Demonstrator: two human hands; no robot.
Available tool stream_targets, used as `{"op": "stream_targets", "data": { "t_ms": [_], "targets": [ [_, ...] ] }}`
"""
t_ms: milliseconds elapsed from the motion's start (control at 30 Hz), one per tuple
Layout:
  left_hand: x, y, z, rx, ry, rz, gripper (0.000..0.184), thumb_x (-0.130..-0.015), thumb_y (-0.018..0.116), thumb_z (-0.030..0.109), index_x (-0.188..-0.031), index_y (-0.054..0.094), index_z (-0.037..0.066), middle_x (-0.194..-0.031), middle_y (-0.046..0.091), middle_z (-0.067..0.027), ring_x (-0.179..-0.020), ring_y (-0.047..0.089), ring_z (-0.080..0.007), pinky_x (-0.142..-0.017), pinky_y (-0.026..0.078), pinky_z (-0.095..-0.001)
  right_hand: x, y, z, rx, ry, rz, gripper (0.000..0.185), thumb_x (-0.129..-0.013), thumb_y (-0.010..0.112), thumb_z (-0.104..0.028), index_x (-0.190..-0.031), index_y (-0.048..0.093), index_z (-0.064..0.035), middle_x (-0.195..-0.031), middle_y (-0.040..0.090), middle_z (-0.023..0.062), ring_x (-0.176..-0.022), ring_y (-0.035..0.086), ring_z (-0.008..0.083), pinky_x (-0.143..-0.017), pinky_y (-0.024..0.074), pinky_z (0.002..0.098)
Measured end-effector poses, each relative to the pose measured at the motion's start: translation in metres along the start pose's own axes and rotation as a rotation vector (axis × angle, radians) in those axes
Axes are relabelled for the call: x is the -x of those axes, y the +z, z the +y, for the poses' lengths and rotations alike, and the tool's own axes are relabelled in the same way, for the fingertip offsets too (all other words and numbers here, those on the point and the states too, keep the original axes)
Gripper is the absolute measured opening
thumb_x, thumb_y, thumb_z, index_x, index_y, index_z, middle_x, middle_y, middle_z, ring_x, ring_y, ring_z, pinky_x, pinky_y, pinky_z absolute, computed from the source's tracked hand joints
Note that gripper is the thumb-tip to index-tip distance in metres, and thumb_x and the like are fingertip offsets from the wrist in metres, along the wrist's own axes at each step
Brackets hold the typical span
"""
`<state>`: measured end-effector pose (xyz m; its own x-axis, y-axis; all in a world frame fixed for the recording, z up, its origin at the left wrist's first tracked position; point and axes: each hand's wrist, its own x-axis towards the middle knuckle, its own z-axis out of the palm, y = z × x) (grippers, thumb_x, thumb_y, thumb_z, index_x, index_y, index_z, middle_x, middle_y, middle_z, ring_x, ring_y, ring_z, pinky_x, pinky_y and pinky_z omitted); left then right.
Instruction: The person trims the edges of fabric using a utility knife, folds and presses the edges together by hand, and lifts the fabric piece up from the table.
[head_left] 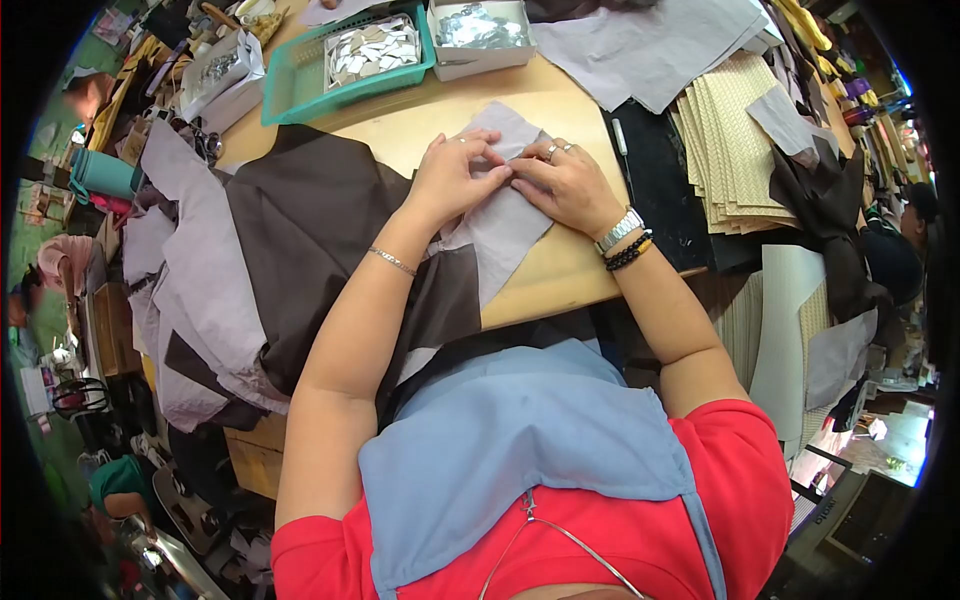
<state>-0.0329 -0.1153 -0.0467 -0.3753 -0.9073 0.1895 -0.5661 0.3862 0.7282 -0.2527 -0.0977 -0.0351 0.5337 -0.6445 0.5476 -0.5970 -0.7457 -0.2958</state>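
Observation:
My left hand (458, 178) and my right hand (562, 180) meet over a piece of light grey-lilac cloth (505, 240) on the wooden table (560, 275). The thumbs and index fingers of both are pinched together, their tips nearly touching. Whatever lies between the fingertips is too small to make out. Under and beside my left forearm, a large dark brown cloth (310, 220) spreads over the table's left part, with more lilac cloth (205, 260) beside it.
A teal basket (290, 85) with small pale pieces and a white box (485, 62) of shiny pieces stand at the back. Stacked patterned sheets (725, 150) lie right, beside a black surface (665, 200). A teal bottle (103, 174) is left. Other people (75, 262) are at the far sides.

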Motion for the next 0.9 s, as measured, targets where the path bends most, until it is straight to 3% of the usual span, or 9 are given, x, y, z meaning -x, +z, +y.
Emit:
{"op": "stream_targets", "data": {
  "t_ms": [167, 367, 667, 900],
  "targets": [
    [-0.001, 0.005, 0.006, 0.016, -0.040, 0.060, 0.015, -0.083, 0.069, 0.025, -0.092, 0.072, 0.013, -0.131, 0.066, -0.0064, -0.122, 0.060, -0.0267, -0.114, 0.026, -0.0618, 0.001, 0.002, 0.002, 0.114, 0.094, 0.009, 0.022, -0.081, 0.077, -0.029, -0.096, 0.070, -0.0140, -0.099, 0.066, 0.0040, -0.089, 0.063, 0.0241, -0.077, 0.0484, 0.0391],
    [0.005, 0.007, 0.006, -0.229, 0.089, 0.032, 0.019, -0.088, 0.065, 0.024, -0.104, 0.073, 0.022, -0.133, 0.064, -0.0025, -0.130, 0.054, -0.0255, -0.113, 0.029, -0.0640, 0.001, 0.000, 0.004, 0.123, 0.165, 0.024, 0.020, -0.081, 0.076, -0.027, -0.092, 0.068, -0.0120, -0.100, 0.066, 0.0045, -0.092, 0.062, 0.0244, -0.077, 0.0468, 0.0392],
    [0.009, 0.010, 0.014, -0.463, 0.162, 0.008, 0.034, -0.094, 0.061, 0.036, -0.126, 0.067, 0.026, -0.139, 0.059, -0.0024, -0.135, 0.050, -0.0267, -0.108, 0.029, -0.0681, 0.001, -0.002, 0.005, 0.126, 0.203, 0.079, 0.022, -0.081, 0.077, -0.026, -0.094, 0.068, -0.0115, -0.102, 0.066, 0.0041, -0.093, 0.062, 0.0246, -0.078, 0.0468, 0.0391],
    [0.008, 0.011, 0.021, -0.627, 0.201, -0.029, 0.045, -0.097, 0.054, 0.045, -0.138, 0.058, 0.028, -0.145, 0.054, -0.0049, -0.136, 0.049, -0.0289, -0.106, 0.030, -0.0712, 0.000, -0.006, 0.007, 0.103, 0.213, 0.100, 0.018, -0.082, 0.076, -0.018, -0.095, 0.069, -0.0085, -0.103, 0.067, 0.0057, -0.093, 0.063, 0.0262, -0.081, 0.0483, 0.0380]
  ]
}}
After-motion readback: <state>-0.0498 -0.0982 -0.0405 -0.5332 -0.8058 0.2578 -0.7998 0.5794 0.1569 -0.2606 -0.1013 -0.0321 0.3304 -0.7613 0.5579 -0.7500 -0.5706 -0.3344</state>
